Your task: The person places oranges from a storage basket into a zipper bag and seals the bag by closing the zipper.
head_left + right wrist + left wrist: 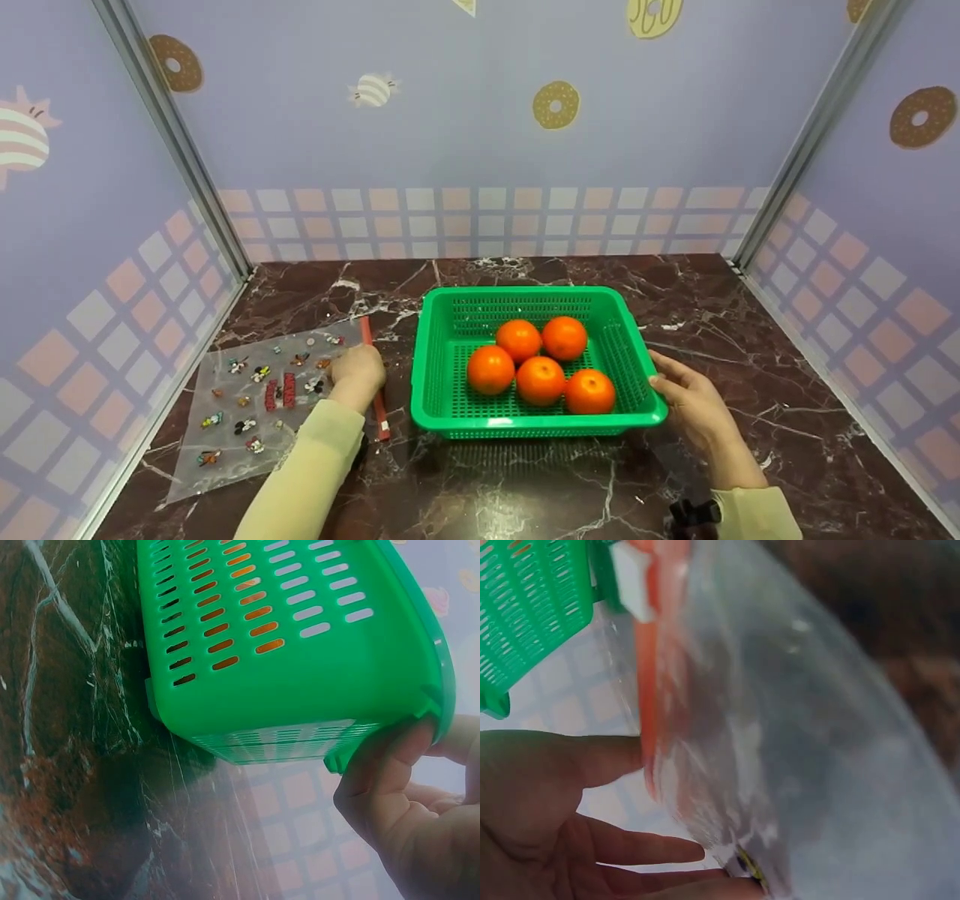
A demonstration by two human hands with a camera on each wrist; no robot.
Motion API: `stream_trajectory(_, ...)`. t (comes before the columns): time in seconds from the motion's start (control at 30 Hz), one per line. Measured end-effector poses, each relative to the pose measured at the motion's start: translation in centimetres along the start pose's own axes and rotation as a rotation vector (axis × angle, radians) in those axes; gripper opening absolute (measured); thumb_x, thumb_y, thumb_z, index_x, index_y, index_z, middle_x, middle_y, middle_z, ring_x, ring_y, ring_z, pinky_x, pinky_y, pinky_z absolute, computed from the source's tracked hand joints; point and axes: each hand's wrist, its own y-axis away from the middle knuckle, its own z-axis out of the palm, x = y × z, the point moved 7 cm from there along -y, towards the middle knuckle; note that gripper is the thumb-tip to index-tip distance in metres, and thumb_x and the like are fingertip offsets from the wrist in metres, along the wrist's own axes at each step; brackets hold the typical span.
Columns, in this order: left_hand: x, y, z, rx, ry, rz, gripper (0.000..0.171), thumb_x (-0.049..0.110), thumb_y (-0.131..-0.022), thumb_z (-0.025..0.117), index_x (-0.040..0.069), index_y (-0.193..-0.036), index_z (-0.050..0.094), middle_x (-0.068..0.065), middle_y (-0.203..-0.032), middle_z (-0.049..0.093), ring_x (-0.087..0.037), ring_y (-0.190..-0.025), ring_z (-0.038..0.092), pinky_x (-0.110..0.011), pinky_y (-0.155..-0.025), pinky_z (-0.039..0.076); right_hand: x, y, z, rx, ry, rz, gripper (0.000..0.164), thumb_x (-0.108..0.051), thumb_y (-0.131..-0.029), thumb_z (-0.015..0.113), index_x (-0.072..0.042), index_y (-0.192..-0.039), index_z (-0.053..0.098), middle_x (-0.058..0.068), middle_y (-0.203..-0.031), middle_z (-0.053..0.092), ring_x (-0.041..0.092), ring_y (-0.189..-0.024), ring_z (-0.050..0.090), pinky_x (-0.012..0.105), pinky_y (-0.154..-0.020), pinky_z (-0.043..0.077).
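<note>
In the head view my left hand [358,375] is at the red-edged side of a clear zip bag [232,450] printed with small cartoon figures. It pinches the bag near its red zip strip [646,675]; the strip hides the thumb tip in the left wrist view. A green plastic basket [448,375] stands beside the bag. Several oranges [540,381] lie in it. At the basket's right side, my right hand [694,401] grips the rim, with curled fingers [375,780] under its corner in the right wrist view.
Everything rests on a dark red marbled table [525,495]. Patterned walls enclose it at the back [480,150], left and right. A white slider [385,425] sits at the near end of the red strip. The basket stands close to the right of the bag.
</note>
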Motion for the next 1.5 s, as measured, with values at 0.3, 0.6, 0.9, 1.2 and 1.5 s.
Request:
stream_trajectory(0.3, -0.4, 0.0, -0.4, 0.029, 0.006, 0.015, 0.028, 0.006, -0.097, 0.053, -0.011, -0.112, 0.070, -0.035, -0.117, 0.069, -0.048, -0.105, 0.069, -0.062, -0.084, 0.059, 0.0, 0.0, 0.1, 0.003, -0.002, -0.004, 0.060, -0.011, -0.107, 0.053, 0.001, -0.160, 0.029, 0.003, -0.109, 0.061, 0.011, -0.090, 0.071, 0.028, -0.074, 0.064)
stream_trajectory(0.6, -1.3, 0.1, -1.4, 0.013, 0.163, -0.011, 0.022, 0.003, -0.098, 0.055, -0.009, -0.109, 0.069, -0.031, -0.109, 0.072, -0.043, -0.093, 0.073, -0.054, -0.076, 0.062, -0.7, 0.1, -0.1, 0.021, 0.135, -0.002, 0.061, -0.012, -0.106, 0.054, 0.001, -0.160, 0.030, 0.004, -0.106, 0.060, 0.008, -0.085, 0.068, 0.025, -0.068, 0.061)
stream_trajectory(0.9, 0.0, 1.2, -5.5, 0.148, 0.225, 0.071, 0.027, 0.002, -0.096, 0.048, -0.014, -0.103, 0.069, -0.034, -0.100, 0.072, -0.049, -0.089, 0.073, -0.056, -0.072, 0.062, -5.2, -0.3, 1.2, 0.107, 0.561, -0.058, 0.068, -0.016, -0.105, 0.056, 0.005, -0.160, 0.023, 0.037, -0.154, 0.039, 0.052, -0.139, 0.044, 0.062, -0.110, 0.046)
stream_trajectory(1.2, 3.3, 2.6, -9.3, 0.191, 0.266, 0.116, 0.033, 0.002, -0.095, 0.044, -0.014, -0.102, 0.072, -0.035, -0.098, 0.072, -0.048, -0.089, 0.074, -0.056, -0.070, 0.062, -12.0, -3.1, 10.6, -0.003, 0.460, -0.245, 0.048, -0.017, -0.103, 0.062, -0.006, -0.149, 0.052, 0.023, -0.142, 0.061, 0.039, -0.133, 0.057, 0.055, -0.112, 0.048)
stream_trajectory(1.5, 6.9, 3.9, -11.9, 0.130, 0.289, 0.158, 0.029, 0.007, -0.100, 0.053, -0.013, -0.111, 0.071, -0.032, -0.104, 0.073, -0.044, -0.087, 0.075, -0.048, -0.067, 0.064, -13.3, -7.7, 24.3, -0.332, 0.365, -0.050, 0.039, -0.034, -0.106, 0.058, -0.006, -0.132, 0.065, 0.010, -0.104, 0.076, 0.017, -0.078, 0.071, 0.025, -0.069, 0.057)
